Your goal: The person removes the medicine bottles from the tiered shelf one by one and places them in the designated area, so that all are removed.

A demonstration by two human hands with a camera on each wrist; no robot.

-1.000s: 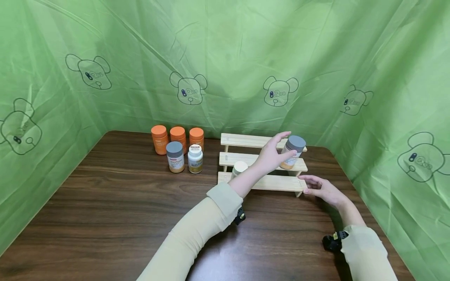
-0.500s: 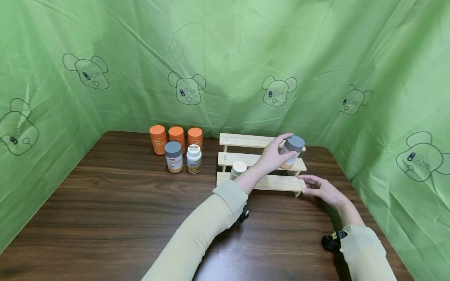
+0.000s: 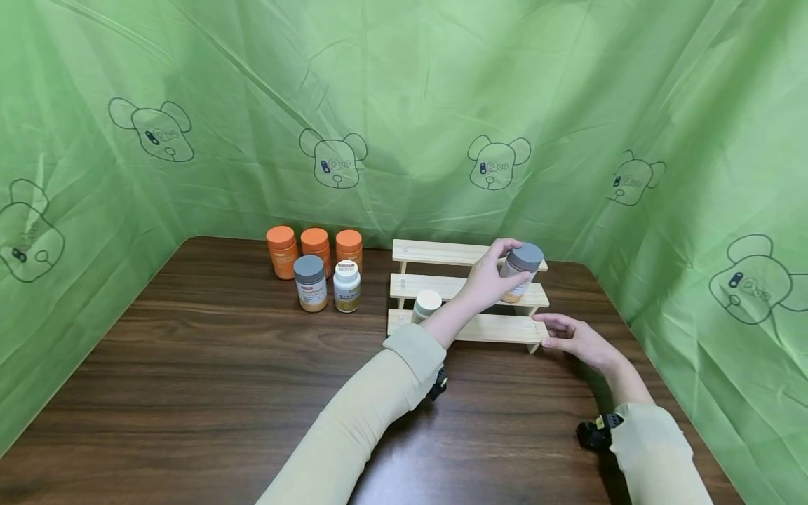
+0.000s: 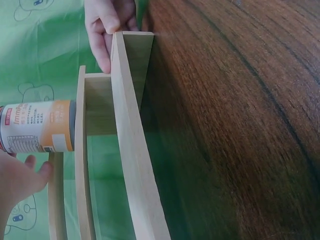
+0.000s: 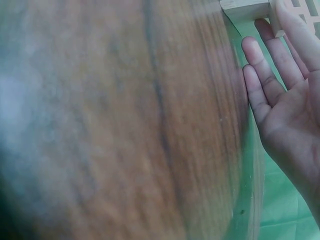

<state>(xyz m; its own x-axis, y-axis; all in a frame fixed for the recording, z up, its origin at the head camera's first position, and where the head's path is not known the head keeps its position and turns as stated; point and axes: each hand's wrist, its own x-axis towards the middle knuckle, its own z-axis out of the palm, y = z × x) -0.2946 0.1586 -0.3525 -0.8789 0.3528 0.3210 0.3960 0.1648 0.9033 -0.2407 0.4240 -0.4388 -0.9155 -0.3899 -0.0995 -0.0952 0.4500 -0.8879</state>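
Observation:
At the right end of a three-tier wooden display shelf's [image 3: 499,328] middle board, my left hand [image 3: 486,280] grips a grey-capped supplement bottle [image 3: 519,275], thumb in front and fingers behind. In the left wrist view the upright bottle [image 4: 37,126] has its base against the middle board, with part of my left hand [image 4: 20,175] beside it. My right hand [image 3: 577,340] holds the right end of the lowest board between thumb and fingers. A white-capped bottle [image 3: 427,301] stands on that board's left part, partly hidden behind my left wrist.
Left of the shelf, several orange-capped bottles [image 3: 282,254] stand at the back of the dark wooden table [image 3: 208,365]. Before them are another grey-capped bottle [image 3: 311,284] and a small white bottle [image 3: 347,287]. A green curtain [image 3: 416,84] encloses the back and sides.
My left forearm has shifted slightly right, and the left hand sits closer round the grey-capped bottle. The right hand keeps its place on the shelf end. The head view has turned a little.

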